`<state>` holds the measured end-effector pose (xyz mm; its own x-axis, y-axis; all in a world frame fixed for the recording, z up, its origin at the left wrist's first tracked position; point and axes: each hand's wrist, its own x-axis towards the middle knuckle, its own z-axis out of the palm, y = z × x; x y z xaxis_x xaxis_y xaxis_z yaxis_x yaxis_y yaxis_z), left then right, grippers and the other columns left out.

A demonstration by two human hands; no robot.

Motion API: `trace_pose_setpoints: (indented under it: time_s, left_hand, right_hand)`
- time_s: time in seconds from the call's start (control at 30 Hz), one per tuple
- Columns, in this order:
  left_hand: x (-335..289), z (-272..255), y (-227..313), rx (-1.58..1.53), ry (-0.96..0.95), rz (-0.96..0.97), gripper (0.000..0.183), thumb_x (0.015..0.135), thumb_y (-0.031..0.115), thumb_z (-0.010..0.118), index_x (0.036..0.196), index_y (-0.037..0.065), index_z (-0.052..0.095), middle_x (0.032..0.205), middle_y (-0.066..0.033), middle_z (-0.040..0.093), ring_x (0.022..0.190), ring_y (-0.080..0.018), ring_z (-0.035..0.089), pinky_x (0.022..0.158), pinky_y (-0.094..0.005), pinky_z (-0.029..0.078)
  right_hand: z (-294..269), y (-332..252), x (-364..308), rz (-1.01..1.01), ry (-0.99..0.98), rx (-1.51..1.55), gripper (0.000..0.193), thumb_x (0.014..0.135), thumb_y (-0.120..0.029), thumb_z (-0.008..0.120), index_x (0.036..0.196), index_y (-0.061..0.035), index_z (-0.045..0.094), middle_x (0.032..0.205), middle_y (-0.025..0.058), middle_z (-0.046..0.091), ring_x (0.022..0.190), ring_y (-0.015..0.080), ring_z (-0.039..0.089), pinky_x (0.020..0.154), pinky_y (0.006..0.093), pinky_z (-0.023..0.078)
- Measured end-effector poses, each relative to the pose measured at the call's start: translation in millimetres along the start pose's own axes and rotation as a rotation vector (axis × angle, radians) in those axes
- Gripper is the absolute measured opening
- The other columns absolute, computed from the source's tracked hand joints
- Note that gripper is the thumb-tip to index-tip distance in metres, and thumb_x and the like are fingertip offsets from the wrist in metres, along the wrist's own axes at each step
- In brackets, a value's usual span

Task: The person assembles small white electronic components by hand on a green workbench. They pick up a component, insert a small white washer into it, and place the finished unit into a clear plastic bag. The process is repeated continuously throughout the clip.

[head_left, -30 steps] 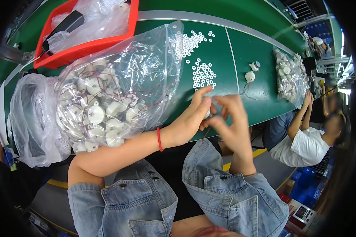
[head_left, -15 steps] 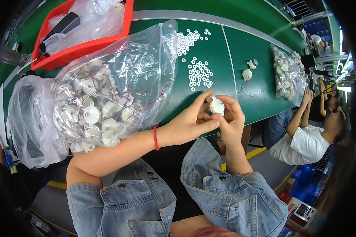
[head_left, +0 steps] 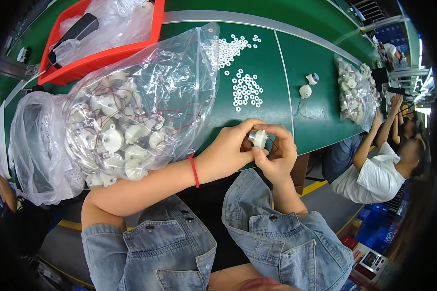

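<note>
Both left hand (head_left: 228, 151) and right hand (head_left: 280, 157), fingers (head_left: 278, 130) pinching one white part (head_left: 260, 139); clear bag (head_left: 172, 80) bulging with more, red bin (head_left: 73, 73) holding plastic (head_left: 119, 36)!

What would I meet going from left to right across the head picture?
Crumpled clear bag → big bag of white parts → held white-and-silver part → two loose parts → far bag of parts.

Held part (head_left: 260, 139) looks plastic and metal; bag (head_left: 172, 82) glossy.
</note>
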<state>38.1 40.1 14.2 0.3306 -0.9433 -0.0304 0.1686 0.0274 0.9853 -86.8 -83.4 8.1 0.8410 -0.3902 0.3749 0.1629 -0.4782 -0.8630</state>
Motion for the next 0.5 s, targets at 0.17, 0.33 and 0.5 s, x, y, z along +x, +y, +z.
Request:
trace_pose_setpoints:
  time_s: [0.17,0.33,0.5]
  left_hand:
    - [4.2,-2.9,-4.4,-0.273,-0.01,-0.197,0.037,0.092,0.007,0.068,0.126,-0.001,0.055,0.093,-0.0041,0.067,0.072,-0.0071,0.062,0.063,-0.0214,0.05]
    - [0.7,0.7,-5.9,-0.23,0.017,-0.064,0.044,0.093,0.005,0.066,0.133,0.0,0.048,0.106,-0.0079,0.063,0.083,-0.0087,0.062,0.068,-0.0229,0.052]
    - [-2.1,-5.0,5.7,-0.466,-0.024,-0.03,0.045,0.098,0.007,0.058,0.139,0.001,0.043,0.117,-0.0099,0.058,0.095,-0.0121,0.061,0.078,-0.0268,0.055]
  right_hand:
    - [0.6,-5.5,0.3,0.327,0.189,0.444,0.043,0.083,-0.008,0.074,0.12,0.0027,0.053,0.114,0.0132,0.062,0.101,0.0193,0.058,0.09,0.0322,0.046]
    - [3.7,-10.4,10.5,0.277,0.21,0.544,0.045,0.086,-0.013,0.074,0.123,0.0013,0.052,0.113,0.0133,0.062,0.105,0.0195,0.056,0.091,0.0326,0.045]
    - [-4.7,-5.0,10.1,0.077,0.109,0.025,0.045,0.082,-0.01,0.076,0.121,0.0012,0.057,0.111,0.0139,0.063,0.1,0.0217,0.057,0.085,0.0338,0.046]
